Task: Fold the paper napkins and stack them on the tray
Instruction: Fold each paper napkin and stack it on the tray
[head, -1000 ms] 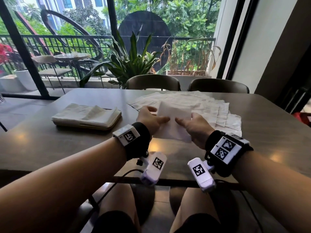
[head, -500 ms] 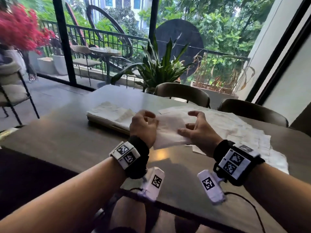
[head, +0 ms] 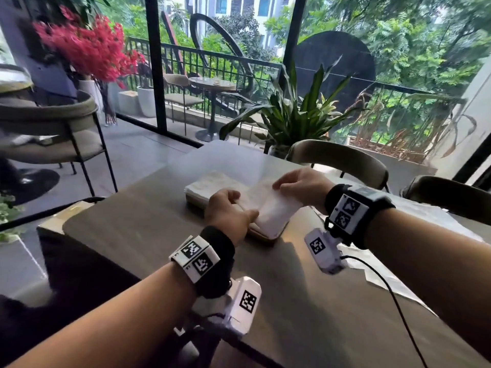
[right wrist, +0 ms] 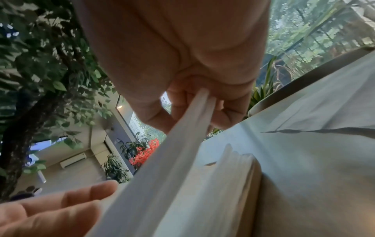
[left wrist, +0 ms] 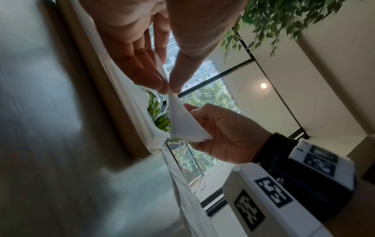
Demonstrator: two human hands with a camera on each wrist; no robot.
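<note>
Both hands carry one folded white napkin just above the stack of folded napkins on the tan tray. My left hand pinches the napkin's near corner between thumb and fingers, which the left wrist view shows at the fingertips. My right hand pinches its far edge with curled fingers. In the right wrist view the napkin slopes down over the stack. Whether it touches the stack, I cannot tell.
Unfolded napkins lie spread on the dark table to the right, under my right forearm. Two chairs stand at the far side, with a potted plant behind them. The table's left edge is close to the tray.
Both hands carried the folded napkin leftward, from above the spread napkins to over the stack on the tray. The head view swung left with them.
</note>
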